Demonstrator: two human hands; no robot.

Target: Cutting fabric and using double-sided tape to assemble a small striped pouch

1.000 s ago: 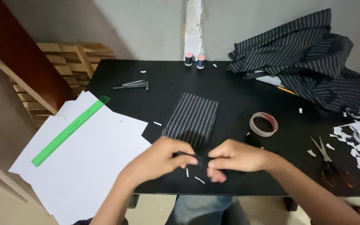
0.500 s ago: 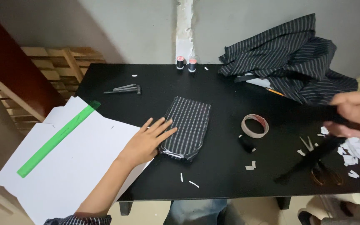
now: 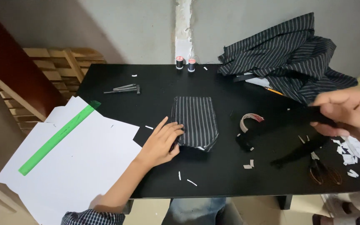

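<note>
A green ruler lies on white paper sheets, well left of the left hand. Its fingers are spread flat, pressing the near left edge of the striped fabric piece onto the black tabletop. The step looks like pinning the piece in place. Further right, past a tape roll, the right hand is raised, fingers pinched on a dark strip; bringing it to the piece seems next.

Striped pocket piece — dark, flat on black table — mid-table.
</note>
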